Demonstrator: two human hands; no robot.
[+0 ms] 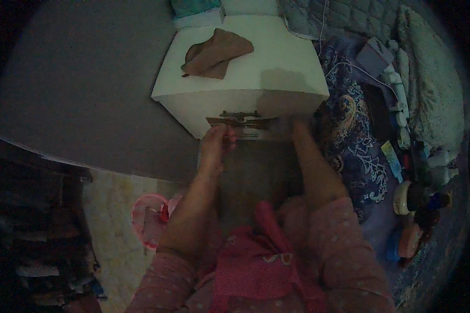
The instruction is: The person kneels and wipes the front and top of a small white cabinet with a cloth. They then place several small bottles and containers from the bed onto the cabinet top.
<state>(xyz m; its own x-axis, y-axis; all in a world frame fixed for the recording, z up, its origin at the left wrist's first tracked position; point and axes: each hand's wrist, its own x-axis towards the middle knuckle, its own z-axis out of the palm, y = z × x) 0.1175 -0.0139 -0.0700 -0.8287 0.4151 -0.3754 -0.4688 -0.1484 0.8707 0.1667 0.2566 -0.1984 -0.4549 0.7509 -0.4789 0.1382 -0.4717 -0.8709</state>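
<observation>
The left hand (218, 141) is reaching to the front of a white cabinet (245, 78), its fingers bunching together around something small at the dark metal handle (239, 114) of the front panel; whether they are pinching the handle itself or a thin strip below it is too dim to tell. The right hand (299, 129) is resting against the same front, just right of the handle, and its fingers are blurred, so I cannot tell whether they are spread or curled.

The handle is looking like a slim, stiff bar with ornate ends, set across the upper front face of the cabinet. It is probably rigid and narrow, best taken by fingertips at its middle; the panel behind it is likely light but may be sticking.

A crumpled brown cloth (216, 53) is lying on the cabinet top, soft and limp. A patterned blue bedspread (357, 141) is spreading to the right, with small bottles and a white cable (361, 71) scattered along it. A pink basket (147, 219) is sitting on the floor at the left.
</observation>
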